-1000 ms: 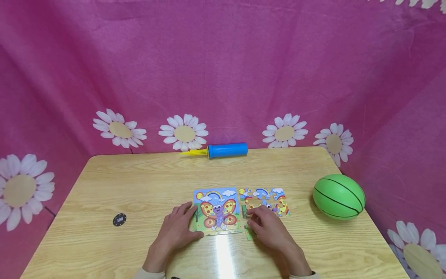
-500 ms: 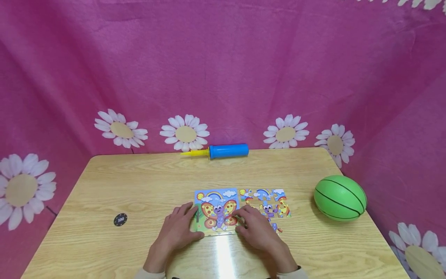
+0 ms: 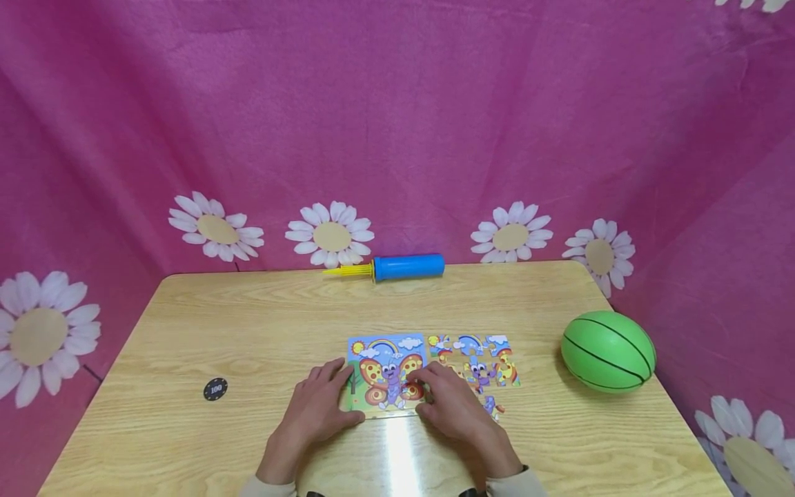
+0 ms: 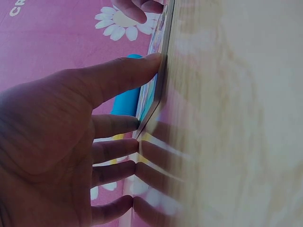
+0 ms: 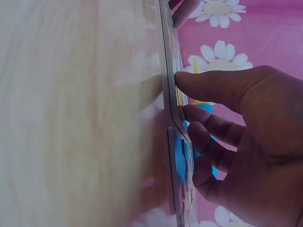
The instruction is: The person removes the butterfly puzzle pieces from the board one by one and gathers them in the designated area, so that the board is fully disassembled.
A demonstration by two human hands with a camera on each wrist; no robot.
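A square butterfly picture puzzle (image 3: 390, 407) lies flat on the table, bright with a sun and a rainbow. At its left side is my left hand (image 3: 315, 407). The thumb (image 4: 128, 71) touches the front edge and the straight fingers (image 4: 116, 150) reach along the left side. My right hand (image 3: 456, 407) rests on the picture's right part. Its thumb (image 5: 208, 85) is by the front edge, and its fingers are bent loosely over the surface, with nothing visible between them. Beyond that hand lie several puzzle pieces (image 3: 504, 373), partly joined; the hand hides some.
A blue hand pump (image 3: 410, 266) with a yellow nozzle lies along the table's back edge. To the right sits a green ball (image 3: 609, 352) with black lines. A black chip (image 3: 215, 389) marked 100 is at the left. Behind the table (image 3: 261, 310) hangs a pink flowered curtain (image 3: 397, 138).
My right hand has moved left from the separate pieces onto the right part of the butterfly picture, uncovering pieces behind it. The left hand has stayed in place.
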